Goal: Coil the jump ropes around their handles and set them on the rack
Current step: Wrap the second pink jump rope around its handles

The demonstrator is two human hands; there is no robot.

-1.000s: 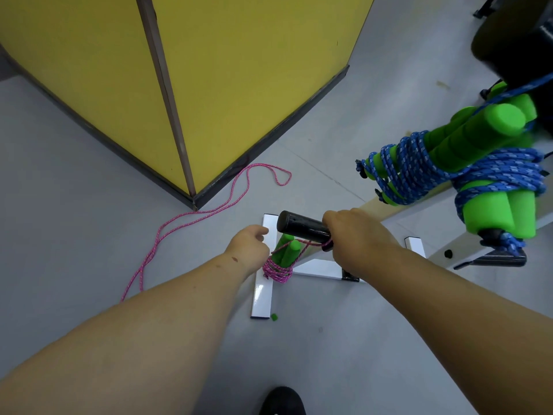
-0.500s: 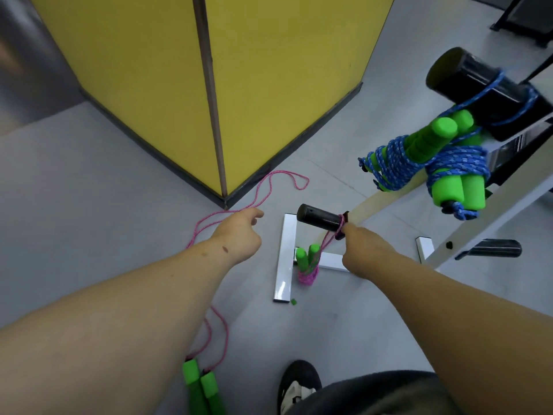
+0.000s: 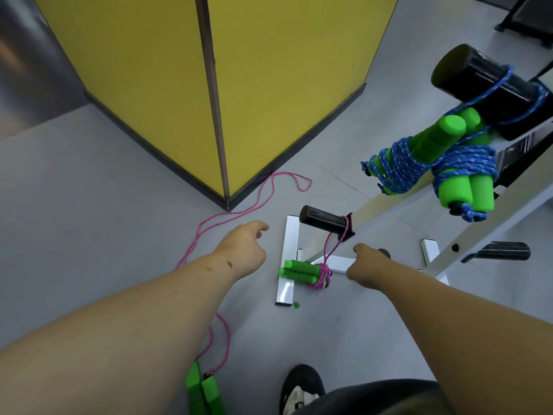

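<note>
Head view: my left hand hangs over bare floor, fingers loosely curled, holding nothing, just left of the rack's white base bar. My right hand is out over the base crosspiece, seen from behind; fingers look curled in with nothing visibly in them, so I can't tell the grip for sure. Between the hands, a coiled pink rope with green handles hangs by a loop from the low black peg; the bundle lies roughly level, and whether it touches the base I can't tell. Up right, two blue coiled ropes hang off the big upper peg. A second pink rope trails loose on the floor, its far loop by the corner of the yellow box, passing under my left forearm to green handles at the bottom edge. Open floor lies left and in front; the box corner closes in ahead, the rack frame takes the right. My shoe sits at the bottom. A small green scrap lies by the base bar end.
</note>
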